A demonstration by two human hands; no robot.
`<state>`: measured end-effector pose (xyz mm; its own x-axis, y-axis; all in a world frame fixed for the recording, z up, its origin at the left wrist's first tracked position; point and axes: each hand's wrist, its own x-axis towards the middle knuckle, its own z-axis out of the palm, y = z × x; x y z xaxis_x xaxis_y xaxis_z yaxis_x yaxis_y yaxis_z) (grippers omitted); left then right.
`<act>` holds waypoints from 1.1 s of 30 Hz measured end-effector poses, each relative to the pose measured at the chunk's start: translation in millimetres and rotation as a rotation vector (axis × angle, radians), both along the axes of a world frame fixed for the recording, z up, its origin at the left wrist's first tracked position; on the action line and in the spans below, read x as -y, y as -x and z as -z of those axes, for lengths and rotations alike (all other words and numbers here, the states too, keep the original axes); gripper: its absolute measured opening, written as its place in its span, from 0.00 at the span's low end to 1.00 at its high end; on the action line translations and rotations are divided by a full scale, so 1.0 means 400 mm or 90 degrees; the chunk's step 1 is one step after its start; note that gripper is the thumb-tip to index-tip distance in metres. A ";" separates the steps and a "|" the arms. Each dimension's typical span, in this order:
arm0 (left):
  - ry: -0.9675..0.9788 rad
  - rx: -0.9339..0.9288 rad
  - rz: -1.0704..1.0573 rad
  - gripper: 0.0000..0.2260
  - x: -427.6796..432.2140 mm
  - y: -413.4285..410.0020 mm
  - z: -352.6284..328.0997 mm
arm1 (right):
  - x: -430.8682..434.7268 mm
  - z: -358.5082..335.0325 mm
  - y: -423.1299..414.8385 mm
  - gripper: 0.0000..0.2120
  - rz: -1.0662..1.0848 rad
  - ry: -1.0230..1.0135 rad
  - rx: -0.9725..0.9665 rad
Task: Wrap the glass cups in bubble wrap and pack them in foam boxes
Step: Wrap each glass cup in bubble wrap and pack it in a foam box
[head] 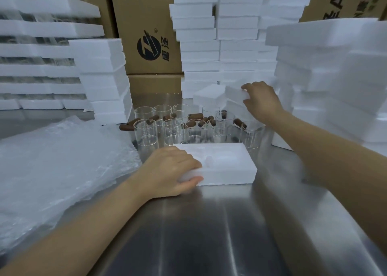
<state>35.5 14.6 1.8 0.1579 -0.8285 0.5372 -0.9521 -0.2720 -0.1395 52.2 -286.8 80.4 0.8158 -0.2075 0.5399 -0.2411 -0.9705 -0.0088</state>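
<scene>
My left hand gripped the near foam box on the bench; my right hand clutched a far foam piece. Glass cups stood between, unwrapped. Dragging that piece back low could, I judged, topple them.

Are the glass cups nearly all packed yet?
Not nearly. Done: one foam box lies ready, the left hand gripping its end. In hand: the right hand grips a foam piece at the pile. Left: many glass cups stand bare; the bubble wrap lies beside them.

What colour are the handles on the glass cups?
Dark brown handles, best seen in the head view.
</scene>
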 end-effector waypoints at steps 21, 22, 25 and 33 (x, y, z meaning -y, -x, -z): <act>0.248 0.061 -0.532 0.08 -0.134 -0.032 -0.110 | -0.538 0.171 0.421 0.22 -0.435 0.042 -0.142; 0.240 0.056 -0.526 0.08 -0.132 -0.033 -0.110 | -0.534 0.172 0.396 0.21 -0.440 0.033 -0.118; 0.227 0.059 -0.484 0.07 -0.125 -0.033 -0.097 | -0.517 0.179 0.339 0.20 -0.431 0.052 -0.103; 0.186 0.043 -0.494 0.05 -0.109 -0.025 -0.086 | -0.503 0.164 0.329 0.20 -0.439 0.035 -0.047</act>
